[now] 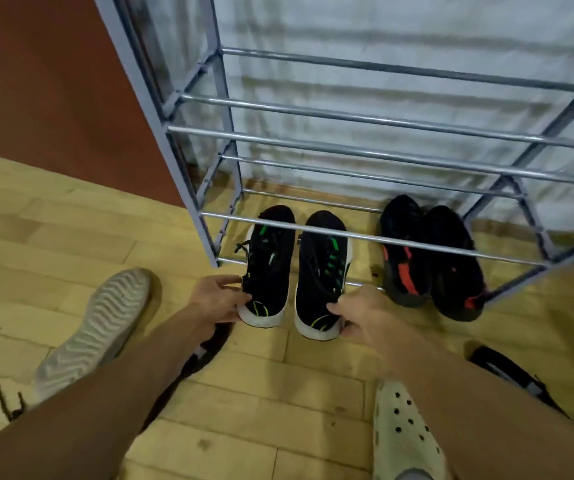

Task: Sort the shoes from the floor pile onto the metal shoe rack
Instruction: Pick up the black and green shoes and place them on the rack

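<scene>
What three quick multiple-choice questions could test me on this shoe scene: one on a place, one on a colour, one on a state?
1. Where does the red-marked pair sit?
A. right of the green-marked pair
B. on the top bars
C. behind the person

2. What colour is the holed clog?
A. black
B. cream
C. blue

3. How does the grey shoe lie?
A. upright
B. sole up
C. inside the rack

Answers:
1. A: it stands at the bottom of the rack, right of the green-marked pair.
2. B: its pale cream upper shows dark round holes.
3. B: its wavy tread faces the camera, on the floor left of the left hand; the right hand is at the other green-marked heel.
</scene>
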The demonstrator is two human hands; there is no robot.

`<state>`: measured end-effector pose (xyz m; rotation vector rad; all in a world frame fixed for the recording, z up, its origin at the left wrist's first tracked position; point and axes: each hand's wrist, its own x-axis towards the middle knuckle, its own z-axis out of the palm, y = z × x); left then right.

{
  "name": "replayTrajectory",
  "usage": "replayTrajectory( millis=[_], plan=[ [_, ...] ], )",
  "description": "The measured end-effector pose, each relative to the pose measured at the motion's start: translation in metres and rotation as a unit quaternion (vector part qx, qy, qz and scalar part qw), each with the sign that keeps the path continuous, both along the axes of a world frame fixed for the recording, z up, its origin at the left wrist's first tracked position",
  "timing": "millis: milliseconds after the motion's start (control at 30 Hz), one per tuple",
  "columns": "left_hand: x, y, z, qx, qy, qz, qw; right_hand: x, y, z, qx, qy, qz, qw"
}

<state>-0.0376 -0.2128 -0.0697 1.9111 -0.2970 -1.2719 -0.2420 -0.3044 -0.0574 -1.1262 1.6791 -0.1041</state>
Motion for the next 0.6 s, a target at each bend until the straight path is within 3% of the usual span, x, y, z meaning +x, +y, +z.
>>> replayTrajectory(
  millis=[333,600],
  plan=[
    [0.026,-0.092,-0.031,-0.010,-0.054,-0.015,0.998,0.029,-0.075,-0.057,-0.070,-0.002,0.006,0.998],
    [0.036,-0.099,-0.046,0.015,-0.125,-0.062,0.990,0.031,-0.088,-0.063,-0.046,0.013,0.063,0.997]
  ],
)
